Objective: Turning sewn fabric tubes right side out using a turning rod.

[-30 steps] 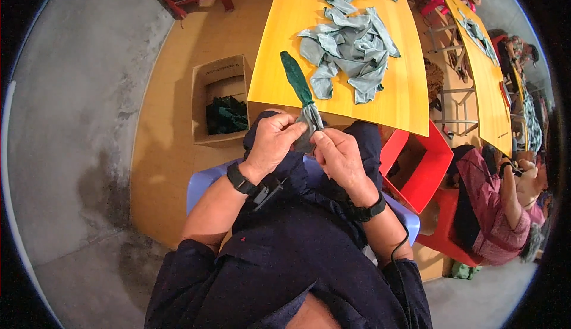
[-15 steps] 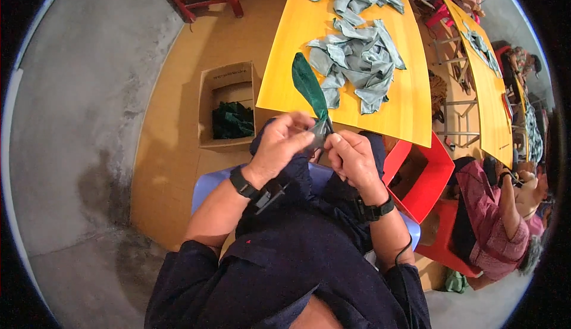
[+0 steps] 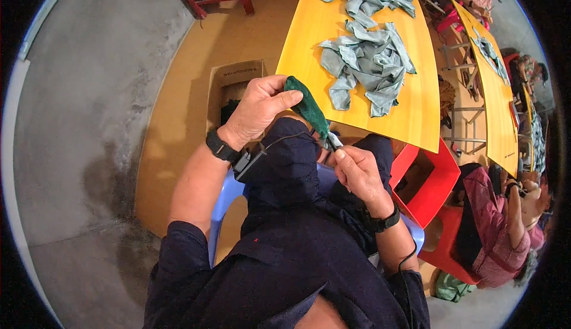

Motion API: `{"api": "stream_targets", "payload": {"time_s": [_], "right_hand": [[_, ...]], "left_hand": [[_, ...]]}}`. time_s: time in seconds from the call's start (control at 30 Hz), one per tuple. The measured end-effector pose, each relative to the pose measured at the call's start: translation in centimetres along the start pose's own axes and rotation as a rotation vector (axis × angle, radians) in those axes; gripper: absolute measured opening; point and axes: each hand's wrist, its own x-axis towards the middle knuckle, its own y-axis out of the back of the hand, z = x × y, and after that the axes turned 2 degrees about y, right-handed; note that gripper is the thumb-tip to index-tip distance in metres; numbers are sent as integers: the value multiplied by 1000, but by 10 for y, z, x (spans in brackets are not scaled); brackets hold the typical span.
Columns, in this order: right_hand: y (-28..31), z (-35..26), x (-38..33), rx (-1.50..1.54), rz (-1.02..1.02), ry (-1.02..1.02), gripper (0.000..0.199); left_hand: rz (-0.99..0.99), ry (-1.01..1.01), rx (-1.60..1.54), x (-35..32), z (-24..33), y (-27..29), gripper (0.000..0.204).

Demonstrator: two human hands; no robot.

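Note:
A narrow strip of dark green velvety cloth point(image 3: 310, 110) stretches between my two hands above my knees. Its upper end is pinched between the thumb and fingers of my left hand point(image 3: 253, 110). My right hand point(image 3: 360, 173) is closed at the lower end, around a thin dark rod-like tool whose kind I cannot make out. A bit of pale grey cloth point(image 3: 335, 139) shows beside that tool, where the green strip ends. On the yellow table point(image 3: 300, 46) lies a loose heap of grey-green cloth pieces point(image 3: 369, 61), with another heap behind it.
A cardboard box point(image 3: 238, 70) with dark green cloth stands left of the table, partly hidden by my left hand. A red bin point(image 3: 437, 180) stands to the right, under the table's edge. A person in a pink top point(image 3: 502, 251) sits far right; others sit beyond.
My left hand has moved from the strip's lower end up to its upper tip and now pinches it. My right hand keeps its hold and has shifted slightly right and down.

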Motion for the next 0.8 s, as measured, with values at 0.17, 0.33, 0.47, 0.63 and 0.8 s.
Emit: {"api": "stream_targets", "payload": {"time_s": [0.17,0.33,0.47,0.63,0.8], "right_hand": [[4,5,0,-281,67,230,27],[3,6,2,-230,41,165,25],[6,9,2,-200,40,142,25],[12,6,3,-267,8,176,25],[15,5,6,-325,-9,199,24]], "left_hand": [[72,-26,-39,-5,2,5,17],[79,27,-75,-8,2,-9,15],[36,32,-92,-8,0,-12,19],[67,-3,-105,-13,0,-11,24],[86,32,-30,-15,3,-11,29]]}}
